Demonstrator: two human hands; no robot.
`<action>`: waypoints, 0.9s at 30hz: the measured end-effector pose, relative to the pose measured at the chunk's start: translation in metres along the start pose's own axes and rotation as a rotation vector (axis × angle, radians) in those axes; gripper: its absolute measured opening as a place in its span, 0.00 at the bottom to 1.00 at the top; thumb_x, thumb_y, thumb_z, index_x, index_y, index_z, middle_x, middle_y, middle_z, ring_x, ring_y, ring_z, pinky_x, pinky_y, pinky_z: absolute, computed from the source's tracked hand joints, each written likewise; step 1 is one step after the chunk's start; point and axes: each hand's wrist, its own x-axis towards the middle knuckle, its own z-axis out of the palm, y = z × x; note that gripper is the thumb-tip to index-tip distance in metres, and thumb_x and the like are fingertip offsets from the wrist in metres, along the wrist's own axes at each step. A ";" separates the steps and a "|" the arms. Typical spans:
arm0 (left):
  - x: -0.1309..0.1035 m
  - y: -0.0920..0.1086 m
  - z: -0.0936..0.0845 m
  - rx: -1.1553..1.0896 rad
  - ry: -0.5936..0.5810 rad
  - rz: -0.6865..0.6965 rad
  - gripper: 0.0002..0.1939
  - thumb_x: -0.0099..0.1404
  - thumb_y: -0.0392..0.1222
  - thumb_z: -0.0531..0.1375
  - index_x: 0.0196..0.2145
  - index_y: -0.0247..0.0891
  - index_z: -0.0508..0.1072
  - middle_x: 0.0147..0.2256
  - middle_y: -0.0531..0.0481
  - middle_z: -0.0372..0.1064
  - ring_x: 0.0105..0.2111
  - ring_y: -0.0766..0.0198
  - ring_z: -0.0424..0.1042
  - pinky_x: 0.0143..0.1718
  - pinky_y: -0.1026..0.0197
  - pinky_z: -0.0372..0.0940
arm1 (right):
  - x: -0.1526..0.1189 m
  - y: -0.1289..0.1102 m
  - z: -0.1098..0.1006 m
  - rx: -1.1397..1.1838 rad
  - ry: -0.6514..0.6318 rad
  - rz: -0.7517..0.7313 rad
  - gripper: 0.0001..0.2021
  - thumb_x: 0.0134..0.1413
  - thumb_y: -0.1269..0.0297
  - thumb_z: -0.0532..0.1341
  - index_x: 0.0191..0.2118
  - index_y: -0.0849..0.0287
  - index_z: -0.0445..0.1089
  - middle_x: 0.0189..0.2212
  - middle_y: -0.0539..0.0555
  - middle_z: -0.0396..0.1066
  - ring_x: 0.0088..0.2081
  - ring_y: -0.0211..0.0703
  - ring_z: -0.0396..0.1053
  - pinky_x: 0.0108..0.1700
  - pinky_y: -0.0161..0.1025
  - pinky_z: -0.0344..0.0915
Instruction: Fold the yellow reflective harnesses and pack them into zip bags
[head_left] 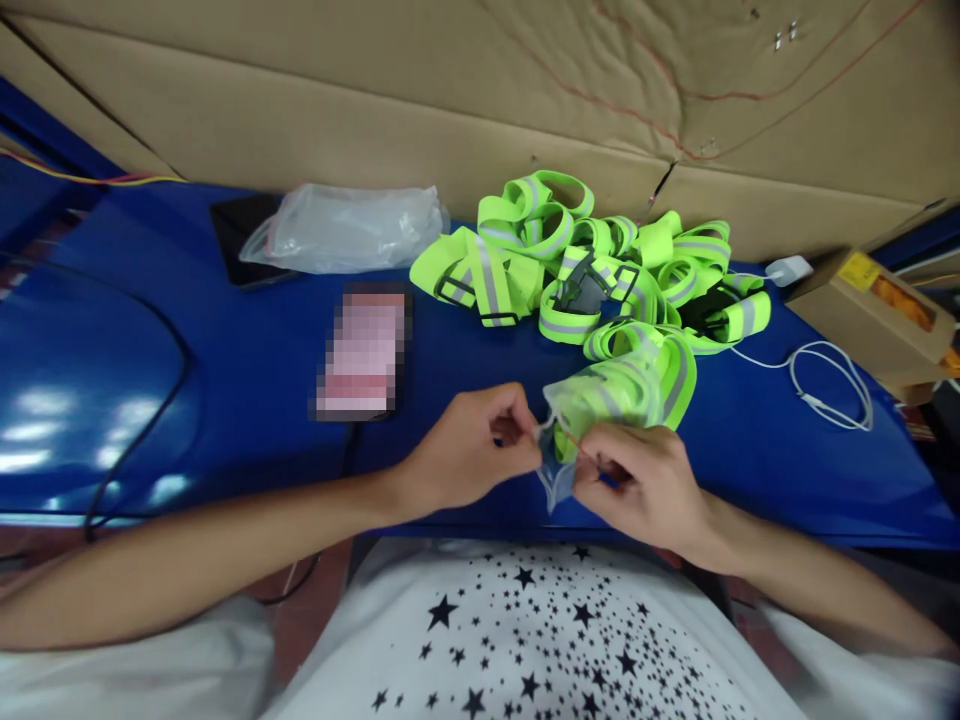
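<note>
Plastic bag [592, 392]: clear, between the hands over the blue table [247, 440], neon-green reflective strap [622, 398] inside
Left hand [474, 448]: pinching the bag's rim
Right hand [649, 488]: pinching the rim opposite
Strap pile [570, 265]: just beyond, black-buckled
Phone [364, 350]: left, screen lit
Clear bag bundle [352, 230]: behind the phone
White cable [832, 385]: right, near a cardboard box [862, 330]
</note>
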 end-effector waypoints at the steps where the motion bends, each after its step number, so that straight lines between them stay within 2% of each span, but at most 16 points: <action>1: 0.004 0.001 -0.004 -0.022 0.039 -0.003 0.07 0.56 0.36 0.65 0.27 0.37 0.68 0.24 0.57 0.70 0.24 0.70 0.69 0.27 0.67 0.63 | 0.001 0.002 -0.002 0.001 0.043 -0.010 0.10 0.54 0.77 0.60 0.29 0.56 0.60 0.20 0.41 0.57 0.21 0.28 0.53 0.24 0.31 0.53; 3: 0.012 0.002 -0.014 -0.074 0.095 0.028 0.09 0.58 0.37 0.64 0.27 0.38 0.65 0.24 0.56 0.71 0.25 0.68 0.71 0.28 0.66 0.65 | 0.002 0.006 -0.010 0.026 0.102 -0.059 0.10 0.57 0.76 0.61 0.31 0.55 0.61 0.20 0.41 0.58 0.20 0.28 0.54 0.24 0.30 0.55; 5: 0.019 0.002 -0.023 -0.085 0.154 0.112 0.09 0.59 0.38 0.61 0.28 0.39 0.63 0.27 0.55 0.72 0.27 0.67 0.73 0.30 0.65 0.67 | 0.002 0.012 -0.021 0.054 0.121 -0.065 0.06 0.62 0.73 0.60 0.36 0.55 0.65 0.21 0.41 0.62 0.20 0.29 0.58 0.25 0.29 0.59; 7: 0.024 0.001 -0.031 -0.003 0.212 0.200 0.08 0.60 0.37 0.60 0.29 0.40 0.62 0.28 0.56 0.70 0.26 0.68 0.71 0.28 0.66 0.64 | 0.002 0.023 -0.036 -0.025 0.111 0.070 0.02 0.68 0.67 0.58 0.43 0.54 0.68 0.25 0.45 0.69 0.23 0.32 0.66 0.27 0.31 0.62; 10: 0.026 -0.004 -0.036 0.273 0.240 0.325 0.08 0.59 0.34 0.59 0.31 0.40 0.61 0.30 0.56 0.67 0.25 0.70 0.65 0.27 0.66 0.60 | 0.003 0.045 -0.052 -0.333 0.013 0.326 0.13 0.72 0.53 0.55 0.46 0.55 0.70 0.34 0.54 0.77 0.32 0.43 0.75 0.31 0.38 0.65; 12: 0.027 -0.007 -0.038 0.468 0.258 0.408 0.09 0.60 0.32 0.59 0.34 0.39 0.62 0.36 0.52 0.68 0.28 0.69 0.64 0.29 0.64 0.60 | 0.005 0.058 -0.054 -0.419 -0.097 0.358 0.18 0.72 0.46 0.54 0.42 0.55 0.72 0.33 0.55 0.77 0.31 0.47 0.75 0.31 0.40 0.64; 14: 0.026 -0.009 -0.040 0.609 0.269 0.487 0.09 0.62 0.30 0.59 0.36 0.39 0.63 0.40 0.50 0.67 0.30 0.68 0.64 0.31 0.63 0.60 | 0.006 0.064 -0.051 -0.353 -0.171 0.339 0.20 0.71 0.45 0.53 0.37 0.55 0.71 0.27 0.52 0.74 0.26 0.43 0.72 0.29 0.39 0.62; 15: 0.026 -0.009 -0.040 0.658 0.264 0.514 0.08 0.63 0.29 0.59 0.36 0.39 0.64 0.39 0.50 0.67 0.30 0.68 0.64 0.32 0.63 0.60 | 0.005 0.065 -0.049 -0.297 -0.173 0.334 0.20 0.71 0.45 0.54 0.35 0.55 0.70 0.24 0.50 0.71 0.24 0.41 0.70 0.28 0.38 0.62; 17: 0.026 -0.006 -0.041 0.700 0.246 0.542 0.07 0.65 0.28 0.60 0.33 0.38 0.67 0.34 0.52 0.68 0.31 0.67 0.65 0.34 0.63 0.60 | 0.002 0.061 -0.046 -0.217 -0.073 0.345 0.18 0.71 0.47 0.56 0.34 0.55 0.70 0.23 0.48 0.69 0.23 0.38 0.67 0.27 0.36 0.61; 19: 0.025 -0.003 -0.041 0.625 0.194 0.490 0.06 0.66 0.33 0.64 0.32 0.37 0.71 0.30 0.54 0.68 0.30 0.67 0.66 0.35 0.62 0.61 | -0.002 0.056 -0.046 -0.190 0.109 0.359 0.15 0.69 0.50 0.59 0.37 0.55 0.71 0.26 0.48 0.70 0.24 0.38 0.66 0.27 0.36 0.61; 22: 0.027 -0.002 -0.040 0.311 0.047 0.353 0.07 0.70 0.43 0.65 0.42 0.37 0.77 0.33 0.52 0.74 0.32 0.66 0.71 0.36 0.62 0.66 | -0.007 0.051 -0.048 -0.138 0.330 0.350 0.12 0.68 0.52 0.62 0.39 0.55 0.72 0.31 0.50 0.73 0.29 0.40 0.68 0.31 0.36 0.63; 24: 0.031 -0.004 -0.039 0.073 -0.003 0.296 0.09 0.73 0.42 0.60 0.48 0.36 0.75 0.39 0.48 0.76 0.37 0.65 0.75 0.40 0.61 0.70 | -0.008 0.051 -0.048 -0.065 0.374 0.341 0.10 0.68 0.54 0.62 0.40 0.54 0.72 0.32 0.51 0.74 0.32 0.42 0.70 0.33 0.38 0.66; 27: 0.035 -0.010 -0.038 -0.215 -0.013 0.206 0.09 0.72 0.36 0.58 0.49 0.35 0.71 0.42 0.46 0.73 0.38 0.65 0.78 0.45 0.58 0.73 | -0.007 0.054 -0.044 0.015 0.385 0.331 0.08 0.67 0.55 0.62 0.38 0.51 0.73 0.31 0.52 0.75 0.31 0.45 0.72 0.33 0.41 0.67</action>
